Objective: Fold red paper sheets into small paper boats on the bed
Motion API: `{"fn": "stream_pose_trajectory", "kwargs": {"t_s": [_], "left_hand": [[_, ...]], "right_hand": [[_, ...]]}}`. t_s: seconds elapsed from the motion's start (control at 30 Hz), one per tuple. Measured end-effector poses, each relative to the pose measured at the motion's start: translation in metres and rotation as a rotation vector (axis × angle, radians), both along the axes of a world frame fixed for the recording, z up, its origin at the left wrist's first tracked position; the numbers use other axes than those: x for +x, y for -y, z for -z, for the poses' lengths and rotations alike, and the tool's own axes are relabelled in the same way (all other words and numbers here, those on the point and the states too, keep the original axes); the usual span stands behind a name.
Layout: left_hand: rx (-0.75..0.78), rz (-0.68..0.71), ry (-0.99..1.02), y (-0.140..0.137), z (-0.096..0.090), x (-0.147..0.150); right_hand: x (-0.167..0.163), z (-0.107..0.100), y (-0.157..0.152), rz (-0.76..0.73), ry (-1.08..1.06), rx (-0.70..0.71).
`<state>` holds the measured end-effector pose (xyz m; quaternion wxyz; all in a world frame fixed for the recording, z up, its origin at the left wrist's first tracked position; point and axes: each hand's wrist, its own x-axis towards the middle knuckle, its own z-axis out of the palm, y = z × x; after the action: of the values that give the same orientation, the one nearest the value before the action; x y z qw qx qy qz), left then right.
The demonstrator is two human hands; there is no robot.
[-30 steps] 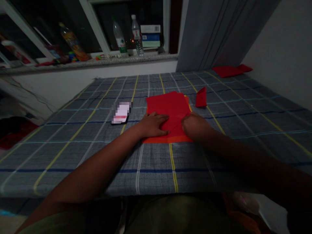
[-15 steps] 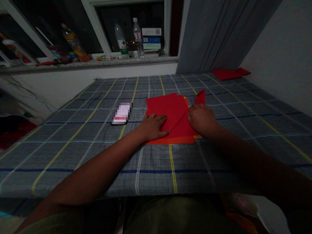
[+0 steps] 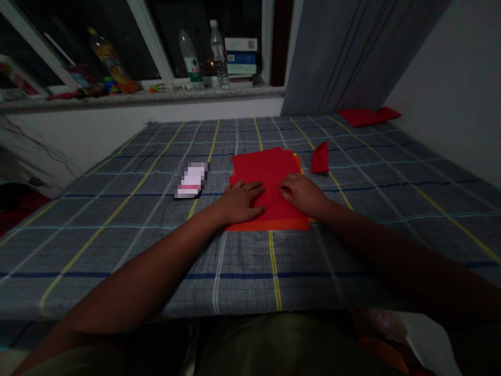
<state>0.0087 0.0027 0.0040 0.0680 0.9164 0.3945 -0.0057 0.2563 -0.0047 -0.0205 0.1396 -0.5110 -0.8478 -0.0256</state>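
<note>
A sheet of red paper (image 3: pixel 262 163) with a diagonal crease or folded edge lies on top of a stack, with orange paper (image 3: pixel 266 227) showing along the near edge. My left hand (image 3: pixel 242 201) rests flat on the left part of the red sheet, fingers apart. My right hand (image 3: pixel 303 194) is on the sheet's right side, its fingers curled and pressed together at the diagonal fold; exactly what is between the fingertips is partly hidden. Just beyond it stands a small folded red paper piece (image 3: pixel 320 157).
A phone (image 3: pixel 191 180) with a lit, blurred screen lies to the left on the checked cloth (image 3: pixel 242 261). More red paper (image 3: pixel 362 117) is at the far right corner. Bottles (image 3: pixel 191 60) and stacked boxes (image 3: pixel 241 57) line the windowsill (image 3: pixel 156 96).
My right hand has moved left and inward from the paper's right edge, uncovering more of the small folded piece. My left hand stays flat on the sheet. The view has shifted slightly.
</note>
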Motion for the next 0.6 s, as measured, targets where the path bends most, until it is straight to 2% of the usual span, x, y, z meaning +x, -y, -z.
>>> {"fn": "stream_pose_trajectory", "kwargs": {"t_s": [0.2, 0.43, 0.53, 0.6], "left_hand": [[-0.018, -0.011, -0.017, -0.002, 0.001, -0.001], [-0.001, -0.006, 0.014, -0.001, 0.000, 0.000], [0.002, 0.007, 0.033, 0.000, -0.002, -0.002], [0.007, 0.031, 0.037, 0.000, -0.005, -0.005]], "right_hand": [[-0.011, -0.009, 0.015, 0.022, 0.098, 0.000], [-0.028, -0.019, 0.037, 0.184, 0.175, 0.014], [-0.025, -0.019, 0.036, 0.125, 0.141, 0.011], [-0.020, -0.018, 0.033, -0.013, 0.090, 0.001]]}}
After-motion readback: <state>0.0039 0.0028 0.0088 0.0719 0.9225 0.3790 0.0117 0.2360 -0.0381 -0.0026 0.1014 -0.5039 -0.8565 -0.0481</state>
